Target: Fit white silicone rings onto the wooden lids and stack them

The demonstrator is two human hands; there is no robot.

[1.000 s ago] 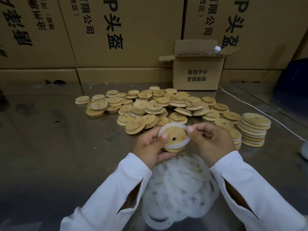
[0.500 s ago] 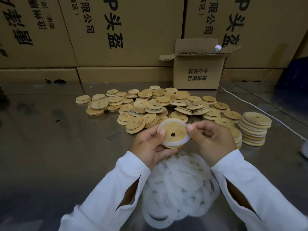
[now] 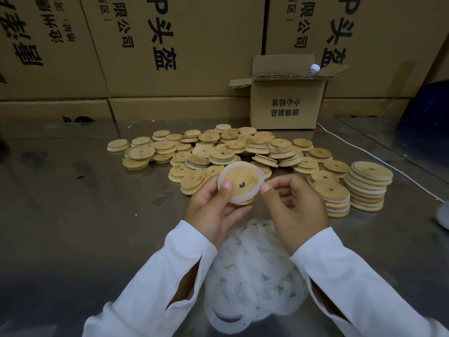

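My left hand (image 3: pixel 213 212) grips a round wooden lid (image 3: pixel 243 180) with a small centre hole, thumb on its face and fingers underneath. A white silicone ring (image 3: pixel 224 175) sits around the lid's raised face. My right hand (image 3: pixel 295 210) pinches the ring's right edge with its thumb tip, the other fingers curled behind. Below my wrists lies a heap of loose white rings (image 3: pixel 255 276). Several bare lids (image 3: pixel 213 152) are scattered beyond my hands. Two stacks of ringed lids (image 3: pixel 369 188) stand at the right.
The work surface is a shiny metal table (image 3: pixel 85 203). A small open cardboard box (image 3: pixel 284 105) with a bottle (image 3: pixel 314 68) poking out stands at the back. A white cable (image 3: pixel 364 152) runs along the right. Large printed cartons (image 3: pixel 170 45) wall off the back.
The ring, slack across the lid before, now lies evenly around its face. The lid has tilted to face me more, and both hands have shifted slightly.
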